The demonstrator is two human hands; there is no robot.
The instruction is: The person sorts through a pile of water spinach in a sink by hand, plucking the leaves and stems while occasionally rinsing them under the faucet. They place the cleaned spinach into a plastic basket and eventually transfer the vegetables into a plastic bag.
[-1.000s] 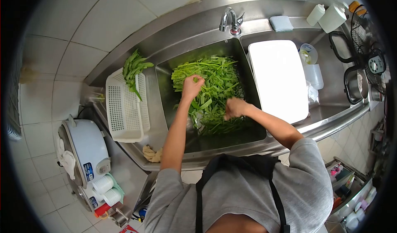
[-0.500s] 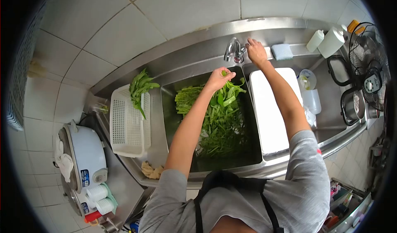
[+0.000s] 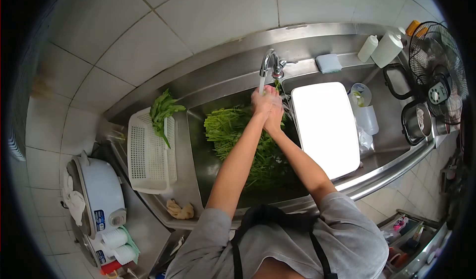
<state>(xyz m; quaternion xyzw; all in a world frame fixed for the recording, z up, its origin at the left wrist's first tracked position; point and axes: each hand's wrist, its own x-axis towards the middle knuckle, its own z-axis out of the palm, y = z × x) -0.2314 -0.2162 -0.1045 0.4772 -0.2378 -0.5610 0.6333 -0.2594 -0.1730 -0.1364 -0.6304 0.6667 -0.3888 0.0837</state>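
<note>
Water runs from the curved faucet (image 3: 269,61) onto my hands, which are pressed together over the left sink basin (image 3: 197,172). My left hand (image 3: 261,102) is closed around leafy greens (image 3: 277,84), with a few leaves poking out beyond the fingers. Against it, my right hand (image 3: 274,116) is closed on the same bunch; its fingers are partly hidden and blurred. Below my forearms, a large heap of cut green stems and leaves (image 3: 225,130) lies in the basin.
A white perforated basket (image 3: 148,167) with a leafy sprig (image 3: 163,111) stands left. A white board (image 3: 325,130) covers part of the right basin. Further right are plastic containers (image 3: 367,118), a pot (image 3: 419,120) and a fan (image 3: 436,71). A sponge (image 3: 328,63) sits behind.
My right hand has left the faucet handle and joined my left hand under the spout. Water now flows, and the greens in my left hand have moved under it.
</note>
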